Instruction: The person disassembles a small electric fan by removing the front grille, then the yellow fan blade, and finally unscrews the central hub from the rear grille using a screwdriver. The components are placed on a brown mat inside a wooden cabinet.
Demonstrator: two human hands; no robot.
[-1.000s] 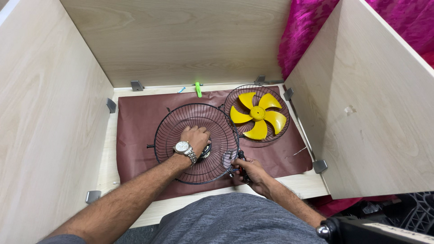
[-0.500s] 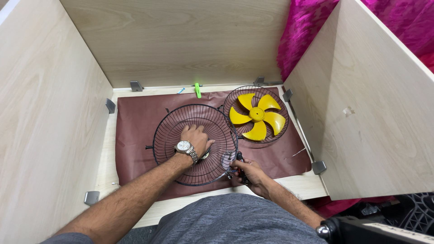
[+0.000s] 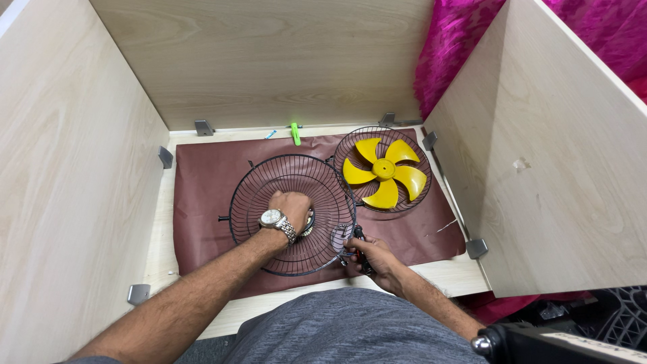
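The left hand (image 3: 291,205) lies palm down on the middle of a black wire fan guard (image 3: 256,185), fingers curled over the hub, grasping it; a silver wristwatch (image 3: 275,219) sits on that wrist. The guard lies flat on a brown mat (image 3: 202,182) spread over the pale wooden tabletop (image 3: 165,266), slightly left of centre and near the person.

The right hand (image 3: 373,259) is at the guard's near-right rim, clenched around a dark-handled tool (image 3: 360,244) whose tip meets the wires beside a small round grey part (image 3: 340,236) on the rim. What kind of tool it is cannot be told.

To the far right of the guard, just beside it, lies a 2nd wire guard (image 3: 411,145) holding a yellow fan blade (image 3: 384,172) with 5 vanes. Whether the 2 rims touch cannot be told.

At the far edge of the mat rest a green clip-like piece (image 3: 295,133) and, just left of it, a small blue bit (image 3: 269,134).

Pale wooden panels (image 3: 67,168) stand on the left, far and right sides, joined to the tabletop by grey metal brackets (image 3: 476,248). Magenta fabric (image 3: 448,61) shows beyond the far right corner.
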